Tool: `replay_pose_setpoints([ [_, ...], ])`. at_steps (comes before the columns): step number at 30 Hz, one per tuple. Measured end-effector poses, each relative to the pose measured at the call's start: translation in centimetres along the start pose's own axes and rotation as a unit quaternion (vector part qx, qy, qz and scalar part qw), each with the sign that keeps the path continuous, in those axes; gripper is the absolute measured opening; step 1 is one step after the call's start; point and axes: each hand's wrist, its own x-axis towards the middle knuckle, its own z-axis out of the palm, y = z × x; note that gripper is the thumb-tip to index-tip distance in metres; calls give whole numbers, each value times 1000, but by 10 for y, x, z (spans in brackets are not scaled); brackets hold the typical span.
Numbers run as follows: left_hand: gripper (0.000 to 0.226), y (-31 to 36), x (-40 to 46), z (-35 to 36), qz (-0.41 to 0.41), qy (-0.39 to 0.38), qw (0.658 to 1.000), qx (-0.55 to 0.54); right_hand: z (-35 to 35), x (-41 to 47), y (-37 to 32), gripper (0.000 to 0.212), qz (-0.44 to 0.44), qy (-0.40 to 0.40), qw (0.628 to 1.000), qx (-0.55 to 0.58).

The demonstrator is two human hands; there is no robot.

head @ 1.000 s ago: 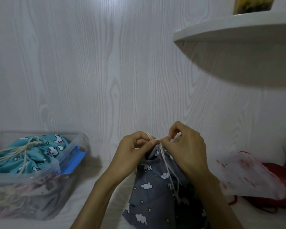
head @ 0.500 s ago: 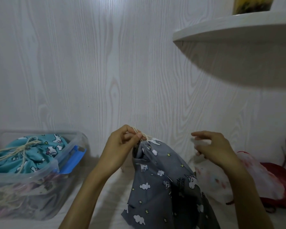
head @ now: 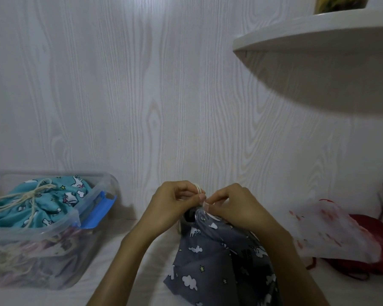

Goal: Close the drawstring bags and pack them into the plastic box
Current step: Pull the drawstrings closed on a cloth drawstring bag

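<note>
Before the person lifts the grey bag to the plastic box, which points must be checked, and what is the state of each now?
1. Both hands hold the cord: ok. The left hand and right hand pinch the cream drawstring at the top of the grey bag.
2. Mouth of the bag fully drawn shut: cannot tell; the fingers cover it.
3. Knot tied: cannot tell.
4. Plastic box open: ok, no lid on it.
5. Room in the box: not ok; the teal bag already rises above the rim.
6. Path to the box: ok, the white surface between is bare.
</note>
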Motion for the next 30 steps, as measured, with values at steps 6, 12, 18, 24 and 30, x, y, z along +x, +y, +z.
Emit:
replay_pose_setpoints([
  [6, 12, -10, 2, 7, -84, 110, 990, -38, 14, 7, -3, 11, -33, 151, 988, 16],
  [12, 15, 38, -1, 14, 86, 194, 963, -168, 11, 1, -28, 3, -231, 311, 893, 231],
  [18, 8, 16, -1, 4, 2, 213, 967, -139, 4, 2, -7, 14, -133, 230, 964, 36],
  [24, 7, 12, 0, 2, -60, 202, 963, -170, -15, 5, 6, 23, -103, 117, 987, -25],
  [30, 10, 6, 1, -4, -68, 253, 959, -107, -28, 0, 11, 33, -101, 90, 988, 80],
])
